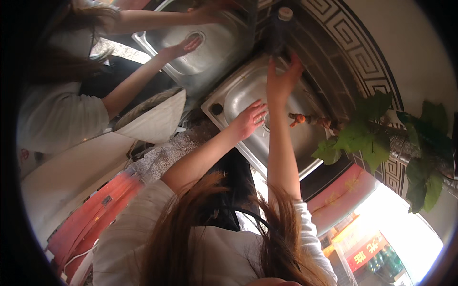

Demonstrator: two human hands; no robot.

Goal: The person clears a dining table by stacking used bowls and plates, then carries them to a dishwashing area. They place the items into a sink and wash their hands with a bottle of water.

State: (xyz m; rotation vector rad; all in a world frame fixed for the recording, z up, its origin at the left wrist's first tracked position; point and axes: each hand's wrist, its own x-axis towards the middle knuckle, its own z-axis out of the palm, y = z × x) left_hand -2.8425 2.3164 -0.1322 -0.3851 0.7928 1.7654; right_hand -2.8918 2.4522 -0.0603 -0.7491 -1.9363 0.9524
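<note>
Both hands are over a stainless steel sink [236, 102]. My right hand [284, 80] reaches to the sink's far corner, fingers spread towards a dark, blurred bottle [281, 35] with a pale cap. Whether the fingertips touch the bottle cannot be made out. My left hand [248, 119] hovers above the basin beside the drain [266, 124], fingers slightly apart and nothing in them. Right of my right forearm, a tap with an orange handle [297, 119] juts from the wall over the basin.
A mirror [222, 75] left of the sink reflects the basin and my arms. Leafy green vines [365, 139] hang by the tap along the patterned tile wall [343, 39]. A pale woven container [157, 119] stands at left, above red boards [100, 203]. A red sign [368, 250] bears writing.
</note>
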